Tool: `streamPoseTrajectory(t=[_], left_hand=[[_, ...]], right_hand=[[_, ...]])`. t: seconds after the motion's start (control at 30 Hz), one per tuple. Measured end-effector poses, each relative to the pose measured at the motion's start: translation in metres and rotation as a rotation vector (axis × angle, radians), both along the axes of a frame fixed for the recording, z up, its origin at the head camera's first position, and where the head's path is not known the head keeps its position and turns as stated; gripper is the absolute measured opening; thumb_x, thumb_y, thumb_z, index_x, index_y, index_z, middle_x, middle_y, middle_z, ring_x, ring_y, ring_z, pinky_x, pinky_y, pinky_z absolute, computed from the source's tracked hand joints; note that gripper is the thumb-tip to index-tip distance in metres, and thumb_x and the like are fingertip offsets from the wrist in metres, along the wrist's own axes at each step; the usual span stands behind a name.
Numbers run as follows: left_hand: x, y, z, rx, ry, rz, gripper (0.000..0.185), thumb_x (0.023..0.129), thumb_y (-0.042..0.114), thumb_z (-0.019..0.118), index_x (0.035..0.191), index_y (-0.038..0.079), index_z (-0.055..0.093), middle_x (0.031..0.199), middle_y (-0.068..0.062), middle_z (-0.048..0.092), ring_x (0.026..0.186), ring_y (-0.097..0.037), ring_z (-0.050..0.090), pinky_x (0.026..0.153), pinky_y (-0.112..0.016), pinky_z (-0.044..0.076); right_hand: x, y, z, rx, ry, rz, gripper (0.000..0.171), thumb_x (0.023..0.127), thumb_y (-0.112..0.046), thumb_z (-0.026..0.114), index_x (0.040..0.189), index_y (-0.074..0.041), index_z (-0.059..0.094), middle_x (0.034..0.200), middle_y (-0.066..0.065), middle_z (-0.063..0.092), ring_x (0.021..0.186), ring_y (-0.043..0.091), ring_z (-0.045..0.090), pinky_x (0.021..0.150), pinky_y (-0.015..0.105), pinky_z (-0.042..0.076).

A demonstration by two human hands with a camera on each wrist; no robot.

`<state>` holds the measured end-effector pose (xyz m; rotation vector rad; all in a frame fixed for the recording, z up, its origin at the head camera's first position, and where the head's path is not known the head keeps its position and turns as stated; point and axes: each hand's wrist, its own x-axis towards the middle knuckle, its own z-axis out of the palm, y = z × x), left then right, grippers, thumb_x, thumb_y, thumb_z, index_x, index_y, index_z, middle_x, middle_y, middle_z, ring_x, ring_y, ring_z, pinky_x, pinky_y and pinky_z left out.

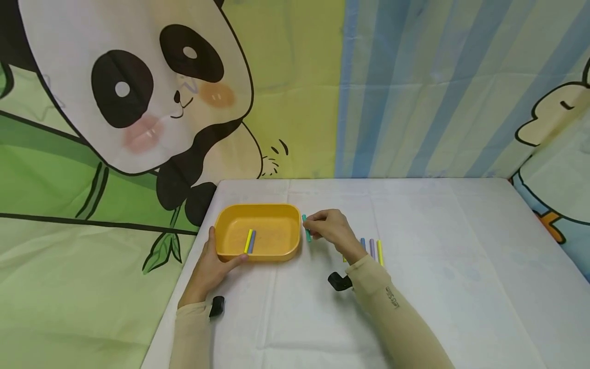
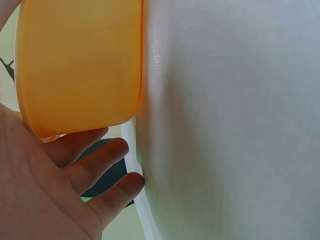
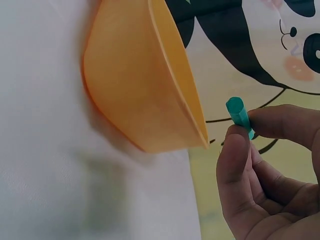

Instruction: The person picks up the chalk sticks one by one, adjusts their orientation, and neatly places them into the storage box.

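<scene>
The right hand (image 1: 334, 228) pinches a green stick (image 1: 309, 237) between its thumb and finger. The stick is just beside the right end of a yellow tub (image 1: 276, 238), with a thin gap between it and the rim. In the right wrist view, one end of the stick pokes out past the fingertips.

The left hand (image 1: 212, 266) touches the left end of the tub. Its fingers are spread apart, and its thumb reaches along the near rim.

Inside the tub, a yellow stick (image 1: 248, 241) and a blue stick (image 1: 252, 243) lie side by side, close to the near wall. Most of the tub's floor shows around them, with more room on the right.

The tub sits near the far edge of the white table (image 1: 484, 256), and the left edge is close to the left hand. A blue one (image 1: 363, 243), a purple one (image 1: 372, 248) and a long yellow one (image 1: 380, 252) lie beside the right wrist, partly hidden. Past them, the table goes on wide to the right.
</scene>
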<state>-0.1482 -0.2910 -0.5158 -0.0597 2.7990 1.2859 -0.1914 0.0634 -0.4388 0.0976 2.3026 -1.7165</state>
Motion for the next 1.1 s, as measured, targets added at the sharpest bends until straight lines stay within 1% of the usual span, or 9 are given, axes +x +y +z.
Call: streamPoseTrajectory(t=[0.23, 0.3, 0.37, 0.47, 0.6, 0.7, 0.9, 0.97, 1.1], left_hand=[[0.000, 0.001, 0.001, 0.005, 0.000, -0.002, 0.139, 0.074, 0.064, 0.083, 0.159, 0.028, -0.022, 0.168, -0.017, 0.005, 0.152, -0.036, 0.014, 0.120, -0.060, 0.017], [0.000, 0.001, 0.000, 0.006, -0.002, 0.000, 0.139, 0.074, 0.064, 0.083, 0.159, 0.029, -0.022, 0.168, -0.017, 0.005, 0.152, -0.035, 0.014, 0.120, -0.060, 0.016], [0.001, 0.001, 0.000, 0.002, -0.010, 0.003, 0.139, 0.074, 0.065, 0.082, 0.158, 0.030, -0.022, 0.168, -0.017, 0.005, 0.152, -0.036, 0.014, 0.120, -0.061, 0.016], [0.001, 0.001, 0.001, -0.011, -0.020, 0.008, 0.140, 0.073, 0.067, 0.081, 0.158, 0.029, -0.022, 0.168, -0.018, 0.005, 0.152, -0.037, 0.014, 0.119, -0.061, 0.017], [0.001, 0.000, 0.002, -0.029, -0.026, 0.011, 0.141, 0.072, 0.069, 0.080, 0.160, 0.027, -0.021, 0.168, -0.019, 0.006, 0.152, -0.039, 0.015, 0.119, -0.062, 0.017], [0.001, 0.000, 0.002, -0.037, -0.024, 0.012, 0.141, 0.072, 0.070, 0.080, 0.160, 0.025, -0.021, 0.168, -0.019, 0.006, 0.152, -0.039, 0.015, 0.119, -0.062, 0.017], [-0.001, 0.001, 0.002, -0.025, -0.022, 0.007, 0.139, 0.074, 0.068, 0.080, 0.159, 0.027, -0.022, 0.168, -0.019, 0.005, 0.152, -0.039, 0.014, 0.119, -0.062, 0.017], [-0.001, 0.001, 0.002, -0.020, -0.026, 0.007, 0.139, 0.074, 0.067, 0.081, 0.159, 0.027, -0.022, 0.168, -0.018, 0.004, 0.152, -0.038, 0.014, 0.119, -0.062, 0.017], [-0.001, 0.001, 0.002, -0.017, -0.033, 0.009, 0.139, 0.074, 0.067, 0.080, 0.160, 0.025, -0.021, 0.168, -0.018, 0.004, 0.152, -0.039, 0.014, 0.119, -0.062, 0.017]], right_hand=[[-0.004, -0.018, 0.002, -0.030, 0.020, 0.016, 0.018, 0.088, -0.024, 0.078, 0.098, -0.009, 0.076, 0.092, 0.007, 0.073, 0.082, 0.030, 0.070, 0.086, 0.047, 0.058], [-0.004, -0.022, 0.002, -0.042, 0.025, 0.027, 0.018, 0.088, -0.023, 0.078, 0.098, -0.008, 0.076, 0.092, 0.008, 0.073, 0.084, 0.031, 0.071, 0.083, 0.044, 0.059], [-0.005, -0.026, 0.002, -0.046, 0.028, 0.035, 0.018, 0.088, -0.023, 0.078, 0.097, -0.008, 0.076, 0.092, 0.008, 0.073, 0.083, 0.030, 0.071, 0.080, 0.039, 0.060], [-0.006, -0.034, 0.003, -0.057, 0.026, 0.047, 0.018, 0.089, -0.022, 0.078, 0.096, -0.007, 0.075, 0.092, 0.008, 0.073, 0.083, 0.028, 0.070, 0.078, 0.036, 0.060], [-0.008, -0.045, 0.003, -0.068, 0.022, 0.052, 0.018, 0.089, -0.022, 0.077, 0.096, -0.006, 0.074, 0.091, 0.007, 0.073, 0.084, 0.028, 0.070, 0.081, 0.040, 0.060], [-0.010, -0.053, 0.003, -0.081, 0.014, 0.052, 0.018, 0.089, -0.021, 0.077, 0.097, -0.005, 0.074, 0.090, 0.008, 0.073, 0.084, 0.028, 0.071, 0.082, 0.041, 0.060], [-0.014, -0.066, 0.004, -0.103, 0.000, 0.040, 0.018, 0.089, -0.017, 0.078, 0.097, -0.002, 0.073, 0.091, 0.010, 0.072, 0.078, 0.021, 0.070, 0.072, 0.030, 0.060], [-0.015, -0.070, 0.005, -0.112, -0.007, 0.037, 0.018, 0.090, -0.016, 0.078, 0.098, -0.001, 0.072, 0.091, 0.010, 0.072, 0.080, 0.023, 0.071, 0.074, 0.031, 0.061], [-0.016, -0.077, 0.003, -0.108, -0.019, 0.033, 0.018, 0.090, -0.016, 0.078, 0.098, -0.001, 0.072, 0.089, 0.010, 0.072, 0.088, 0.030, 0.072, 0.082, 0.040, 0.060]])
